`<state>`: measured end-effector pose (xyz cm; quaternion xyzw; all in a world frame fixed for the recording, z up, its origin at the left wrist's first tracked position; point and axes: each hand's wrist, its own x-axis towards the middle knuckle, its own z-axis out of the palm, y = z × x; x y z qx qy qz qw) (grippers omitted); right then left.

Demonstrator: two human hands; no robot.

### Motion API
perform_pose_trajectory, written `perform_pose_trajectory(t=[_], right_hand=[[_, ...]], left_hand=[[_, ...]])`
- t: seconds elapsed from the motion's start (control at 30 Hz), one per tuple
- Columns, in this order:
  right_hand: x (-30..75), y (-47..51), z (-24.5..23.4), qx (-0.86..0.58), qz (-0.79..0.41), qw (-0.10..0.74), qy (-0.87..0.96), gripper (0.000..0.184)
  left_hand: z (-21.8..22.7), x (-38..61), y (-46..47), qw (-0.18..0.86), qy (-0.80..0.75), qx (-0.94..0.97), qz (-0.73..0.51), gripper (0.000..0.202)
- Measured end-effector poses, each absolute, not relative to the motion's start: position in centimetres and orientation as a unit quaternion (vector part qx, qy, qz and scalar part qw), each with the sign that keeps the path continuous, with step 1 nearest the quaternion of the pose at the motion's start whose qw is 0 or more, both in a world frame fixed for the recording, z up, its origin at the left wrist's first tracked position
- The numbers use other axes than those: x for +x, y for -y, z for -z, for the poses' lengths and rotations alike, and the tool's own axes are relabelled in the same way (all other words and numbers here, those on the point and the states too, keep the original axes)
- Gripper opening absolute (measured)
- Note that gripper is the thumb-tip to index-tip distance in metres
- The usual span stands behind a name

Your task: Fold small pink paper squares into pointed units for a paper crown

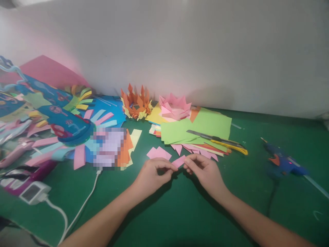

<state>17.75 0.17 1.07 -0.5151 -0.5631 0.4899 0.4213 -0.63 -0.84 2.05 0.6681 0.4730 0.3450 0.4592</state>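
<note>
My slip (pixel 179 161) is plain pink, my table (pixel 159 212) deep green. I have one crown (pixel 140 102) in orange and pale yellow, light-green sheets (pixel 174 132), a blue cone (pixel 68 121) patterned with red and pale figures, a yellow-and-dark knife (pixel 239 148), and a blue glue gun (pixel 284 164) with an orange trigger (pixel 274 160).

No readable text, labels, brands, numbers or signs in view.
</note>
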Motion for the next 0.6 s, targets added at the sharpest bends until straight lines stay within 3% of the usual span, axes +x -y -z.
perform_pose_trajectory(t=[0.27,0.33,0.47,0.6], right_hand=[[18.6,-0.6,-1.4,-0.540,-0.451,0.472,0.532,0.031],[18.7,-0.7,-1.2,-0.530,-0.465,0.459,0.541,0.032],[18.4,-0.6,-1.0,-0.506,-0.500,0.427,0.558,0.032],[18.1,-0.4,-1.0,-0.495,-0.518,0.401,0.571,0.031]], left_hand=[[-2.0,-1.1,0.7,0.495,-0.522,0.614,-0.324,0.011],[-1.9,-0.9,0.8,0.531,-0.519,0.576,-0.340,0.008],[-1.6,-0.2,1.1,0.574,-0.476,0.546,-0.382,0.031],[-1.5,0.3,1.3,0.575,-0.494,0.540,-0.367,0.024]])
